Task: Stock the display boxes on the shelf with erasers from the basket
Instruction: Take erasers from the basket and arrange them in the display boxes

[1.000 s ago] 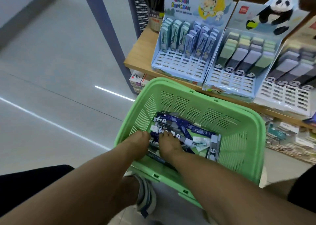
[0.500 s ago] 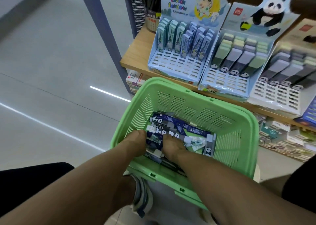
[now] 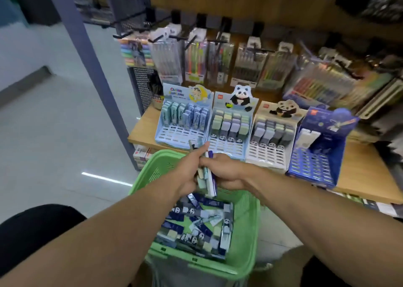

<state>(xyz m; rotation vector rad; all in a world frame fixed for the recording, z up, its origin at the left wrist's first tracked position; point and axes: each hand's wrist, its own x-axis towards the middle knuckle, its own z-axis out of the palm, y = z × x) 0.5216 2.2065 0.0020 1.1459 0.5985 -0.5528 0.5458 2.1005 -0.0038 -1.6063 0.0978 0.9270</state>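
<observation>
While both hands meet at frame centre above the basket, the scene reads as follows:

Left hand: the left hand [image 3: 189, 170] has its fingers curled round a bunch of erasers [image 3: 206, 175], thumb pointing toward the shelf.
Right hand: the right hand [image 3: 226, 173] presses against the same bunch from the other side, fingers wrapped round it.
Grip state: both grips are closed on the bunch; how many pieces it holds I cannot tell.
Held bunch: pale green, white and dark blue pieces stand on end between the palms, over the far half of the basket.
Basket: the green basket [image 3: 247, 238] sits at lower centre, with loose erasers [image 3: 196, 225] lying jumbled on its bottom, several with panda prints.
Shelf: the wooden shelf [image 3: 142, 129] runs across mid-frame just beyond the basket.
Display boxes: four stand side by side on the shelf, the light blue box [image 3: 182, 123], panda box [image 3: 231, 127], white panda box [image 3: 271, 138] and dark blue box [image 3: 316, 153]; each is partly filled at the back, its front slots bare.
Background: pen packs [image 3: 218, 64] hang on hooks in the upper half.
</observation>
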